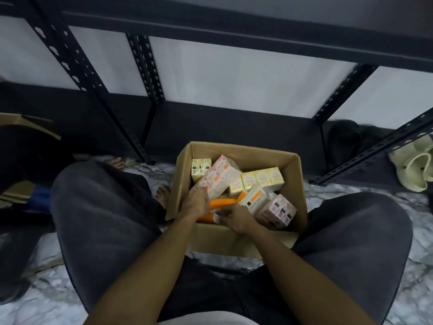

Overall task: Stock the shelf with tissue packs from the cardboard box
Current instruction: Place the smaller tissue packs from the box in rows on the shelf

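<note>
An open cardboard box (293,167) stands on the floor between my knees, holding several tissue packs. My left hand (195,202) grips a pink and white tissue pack (220,175) tilted up at the box's left side. My right hand (236,219) reaches into the box's near side, its fingers on an orange and white pack (219,216); whether it grips it is unclear. Yellow packs (262,178) lie at the back, another pink pack (277,211) at the right. The black metal shelf (234,127) stands just behind the box, its bottom board bare.
My knees in dark trousers flank the box. Slotted black uprights (150,73) divide the shelf bays. A pale sandal (414,165) and a dark one lie under the shelf at right. Another cardboard box (30,123) sits at far left. The floor is marbled.
</note>
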`<state>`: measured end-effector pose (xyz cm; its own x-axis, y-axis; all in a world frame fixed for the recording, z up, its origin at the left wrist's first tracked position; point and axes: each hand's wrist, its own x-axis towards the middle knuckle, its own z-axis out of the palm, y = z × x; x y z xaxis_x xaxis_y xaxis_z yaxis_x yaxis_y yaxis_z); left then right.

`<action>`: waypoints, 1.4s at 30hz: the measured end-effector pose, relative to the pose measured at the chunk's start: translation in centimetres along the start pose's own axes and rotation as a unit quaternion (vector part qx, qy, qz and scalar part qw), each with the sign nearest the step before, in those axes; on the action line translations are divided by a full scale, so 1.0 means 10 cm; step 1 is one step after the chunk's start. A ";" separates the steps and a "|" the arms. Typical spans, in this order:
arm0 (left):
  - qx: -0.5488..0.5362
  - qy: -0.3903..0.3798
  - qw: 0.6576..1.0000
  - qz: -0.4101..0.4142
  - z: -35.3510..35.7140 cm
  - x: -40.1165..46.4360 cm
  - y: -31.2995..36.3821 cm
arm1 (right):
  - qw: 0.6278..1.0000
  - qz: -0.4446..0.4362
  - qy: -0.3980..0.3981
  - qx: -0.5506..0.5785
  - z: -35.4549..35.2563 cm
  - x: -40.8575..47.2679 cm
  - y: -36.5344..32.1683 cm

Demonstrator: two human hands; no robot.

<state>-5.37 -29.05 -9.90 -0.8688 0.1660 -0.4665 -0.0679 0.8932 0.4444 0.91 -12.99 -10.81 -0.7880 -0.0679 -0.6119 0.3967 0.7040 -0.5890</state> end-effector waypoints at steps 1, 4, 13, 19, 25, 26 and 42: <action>-0.018 0.004 1.000 -0.002 -0.01 0.00 -0.02 | 1.000 0.002 -0.011 -0.009 0.04 0.04 -0.01; -0.066 0.028 0.997 -0.018 -0.09 0.01 -0.05 | 0.999 0.002 -0.028 -0.038 0.09 0.18 -0.07; -0.114 0.096 0.988 0.034 -0.37 -0.04 0.06 | 0.999 -0.020 0.032 0.038 0.00 0.23 0.00; -0.214 0.192 0.956 0.051 -0.72 -0.06 0.21 | 0.961 -0.060 0.131 0.234 -0.81 -0.06 -0.21; -0.304 0.273 0.909 0.083 -1.20 -0.24 0.45 | 0.896 -0.118 0.193 0.381 -1.42 -0.49 -0.29; -0.316 0.278 0.902 0.095 -1.30 -0.27 0.48 | 0.887 -0.129 0.204 0.393 -1.51 -0.57 -0.31; -0.480 0.357 0.777 0.198 -3.63 -0.43 1.60 | 0.648 -0.418 0.479 0.419 -3.63 -1.80 -1.39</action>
<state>-20.58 -30.61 26.99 -0.9421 -0.2317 0.2425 0.2369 0.0520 0.9701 -7.47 4.14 27.55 -0.6638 0.5742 0.4793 -0.5579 0.0466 -0.8286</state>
